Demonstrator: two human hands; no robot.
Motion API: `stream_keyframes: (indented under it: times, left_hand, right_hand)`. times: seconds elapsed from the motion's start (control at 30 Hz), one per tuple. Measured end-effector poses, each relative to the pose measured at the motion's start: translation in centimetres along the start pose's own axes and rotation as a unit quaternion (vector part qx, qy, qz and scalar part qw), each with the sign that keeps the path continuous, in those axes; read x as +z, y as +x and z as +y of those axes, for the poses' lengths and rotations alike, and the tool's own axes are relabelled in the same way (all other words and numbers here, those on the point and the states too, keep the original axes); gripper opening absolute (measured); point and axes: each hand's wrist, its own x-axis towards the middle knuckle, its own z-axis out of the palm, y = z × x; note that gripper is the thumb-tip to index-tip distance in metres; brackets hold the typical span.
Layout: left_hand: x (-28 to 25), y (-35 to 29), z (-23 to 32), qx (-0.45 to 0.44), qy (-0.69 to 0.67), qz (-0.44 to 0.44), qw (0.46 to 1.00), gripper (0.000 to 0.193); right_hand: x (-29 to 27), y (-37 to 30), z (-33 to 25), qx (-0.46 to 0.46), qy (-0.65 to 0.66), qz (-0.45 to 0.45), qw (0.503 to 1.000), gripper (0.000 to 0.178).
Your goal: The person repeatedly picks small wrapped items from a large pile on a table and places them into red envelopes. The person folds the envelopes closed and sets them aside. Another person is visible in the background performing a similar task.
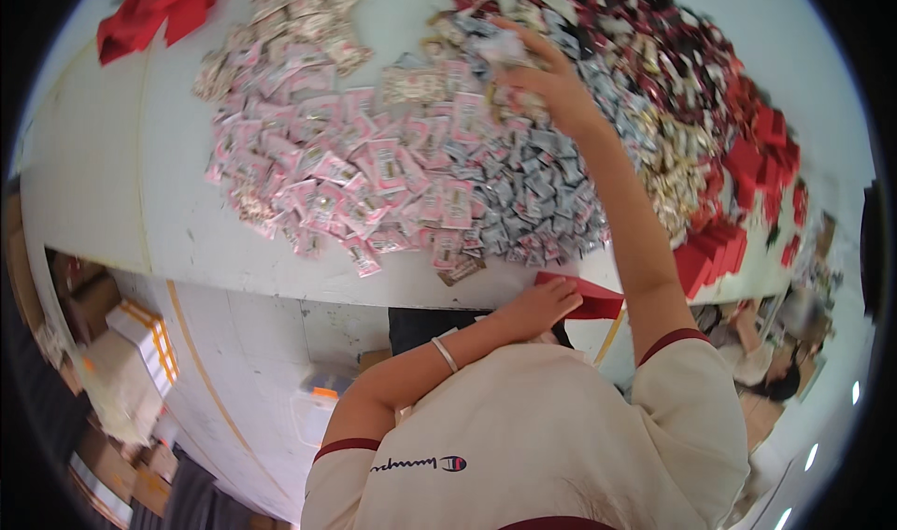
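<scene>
Right arm stretched far out over the tabletop (112,156), bare from the dark-red sleeve cuff, elbow nearly straight. Right hand (547,77) curled over the far pile, fingers pressed together around a small clutch of packets (505,49), silvery and pale, lifted just above the heap. Left arm bent at the elbow, a thin bracelet (445,353) at the wrist, forearm angled up to the near edge of the tabletop. Left hand (547,304) resting at that edge, fingers folded onto a flat red envelope (590,298) that sticks out to the right; whether pinched or merely pressed down, cannot tell.

Spread across the tabletop, small square sachets in bands by colour: pink packets (318,156) on the left and middle, grey-silver packets (537,198) just right of them, gold packets (677,170) further right, dark red and black packets (654,35) at the far right. A stack of red envelopes (715,254) along the right near edge, more scattered above it. A crumpled red cloth (154,7) at the far left corner. White boxes with orange stripes (140,339) on the floor, low left.
</scene>
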Motion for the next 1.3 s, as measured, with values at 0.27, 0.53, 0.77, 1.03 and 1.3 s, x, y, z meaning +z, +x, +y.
stream_keyframes:
  times: [0.27, 0.53, 0.77, 1.03, 1.3]
  left_hand:
    - [2.3, 0.8, -0.1, 0.016, 0.056, 0.025, 0.998, 0.035]
    - [-0.4, 1.6, 4.8, -0.144, -0.01, -0.02, 0.989, 0.046]
    - [-3.0, 1.0, 7.6, -0.158, 0.1, 0.072, 0.98, 0.053]
    - [-5.7, 1.3, 8.8, -0.327, 0.048, 0.111, 0.937, 0.059]
    - [-5.6, 0.8, 10.0, -0.309, 0.073, 0.197, 0.928, 0.062]
  right_hand:
    - [-7.9, -14.8, 2.9, 0.199, -0.181, 0.078, 0.96, 0.036]
    - [-0.7, -8.6, 7.1, -0.06, -0.663, -0.01, 0.746, 0.021]
    - [-4.8, -8.7, 3.5, -0.067, -0.482, 0.092, 0.869, 0.018]
    - [-11.5, -11.5, 4.9, -0.034, -0.292, 0.165, 0.941, 0.029]
    - [-5.1, -2.7, 6.7, -0.11, -0.579, 0.045, 0.807, 0.023]
